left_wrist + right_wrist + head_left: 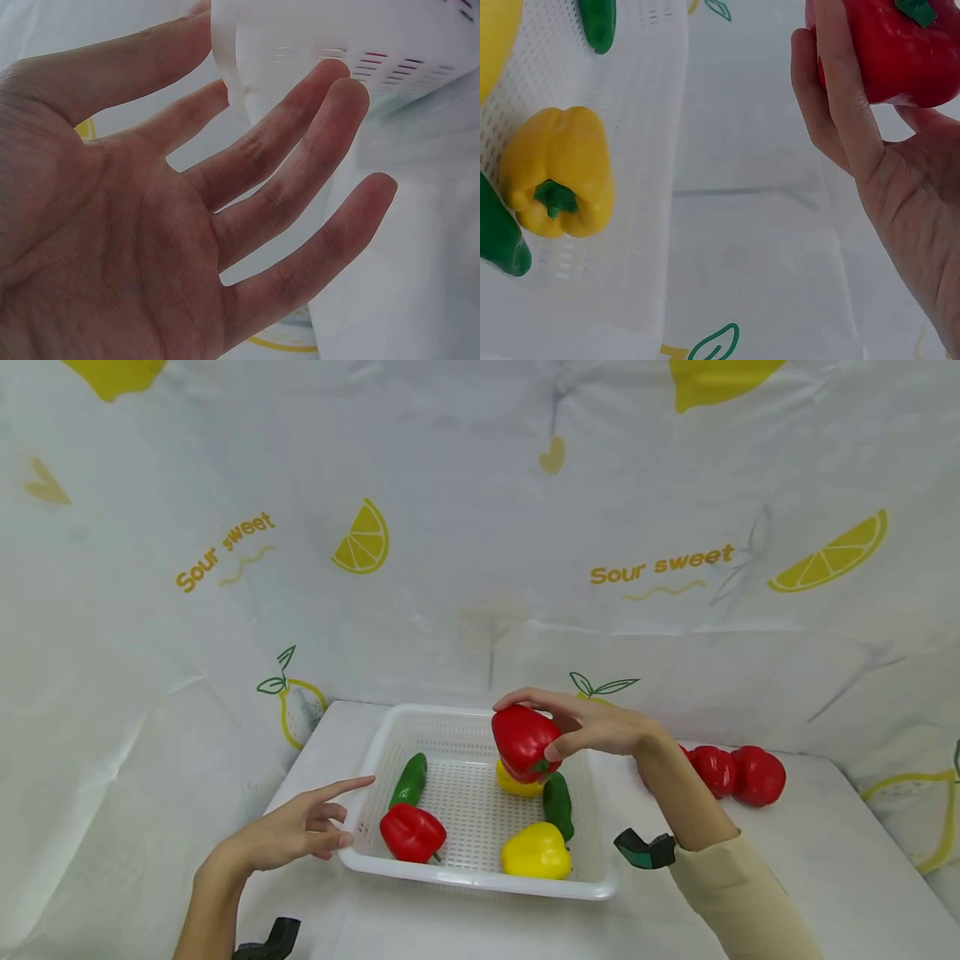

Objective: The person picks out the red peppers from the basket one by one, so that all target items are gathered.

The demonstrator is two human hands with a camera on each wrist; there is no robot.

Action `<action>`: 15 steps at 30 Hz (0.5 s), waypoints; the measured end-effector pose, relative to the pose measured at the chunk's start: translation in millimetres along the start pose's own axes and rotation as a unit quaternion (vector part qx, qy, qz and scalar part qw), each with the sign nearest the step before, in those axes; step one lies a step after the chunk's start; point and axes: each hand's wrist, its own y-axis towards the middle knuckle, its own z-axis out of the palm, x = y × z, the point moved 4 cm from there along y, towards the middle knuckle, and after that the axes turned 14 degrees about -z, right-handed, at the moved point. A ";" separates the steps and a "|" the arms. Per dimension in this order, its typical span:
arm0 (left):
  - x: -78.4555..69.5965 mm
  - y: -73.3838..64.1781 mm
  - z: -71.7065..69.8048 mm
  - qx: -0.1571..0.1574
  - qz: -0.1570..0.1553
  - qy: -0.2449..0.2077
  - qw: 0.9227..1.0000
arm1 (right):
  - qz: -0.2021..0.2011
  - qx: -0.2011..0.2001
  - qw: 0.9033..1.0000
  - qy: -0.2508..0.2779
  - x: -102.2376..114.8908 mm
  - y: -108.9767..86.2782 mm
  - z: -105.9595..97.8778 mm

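My right hand grips a red bell pepper above the back right of a white plastic basket. In the right wrist view, fingers wrap one side of that pepper, its green stem showing. At the basket's left side, my left hand touches the rim, fingers spread and slightly bent, as the left wrist view shows. Inside the basket lie another red bell pepper at the front left, a yellow bell pepper at the front right, and a second yellow one partly hidden behind the held pepper.
Two green cucumber-like vegetables also lie in the basket, left and right. Several red vegetables sit on the white table to the right, partly behind my right forearm. A lemon-printed cloth hangs behind.
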 end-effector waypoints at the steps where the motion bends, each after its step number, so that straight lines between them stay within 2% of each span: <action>1: -0.1 -0.1 0.0 0.000 0.001 0.001 1.000 | -0.004 -0.002 1.000 0.003 0.8 -2.3 0.8; 5: -0.6 -0.4 0.3 -0.001 -0.001 0.001 1.000 | -0.033 -0.012 0.999 0.009 0.4 -12.2 2.3; 8: -1.1 -0.1 0.5 -0.002 -0.002 0.001 1.000 | -0.056 -0.021 0.998 0.034 -2.4 -20.9 1.5; 12: -0.4 0.1 0.2 0.000 -0.001 0.000 1.000 | -0.067 -0.048 0.994 0.069 -6.1 -31.9 -0.3; 15: 0.4 0.2 0.2 0.001 -0.002 -0.002 1.000 | -0.057 -0.094 0.993 0.030 -8.6 -39.9 -1.5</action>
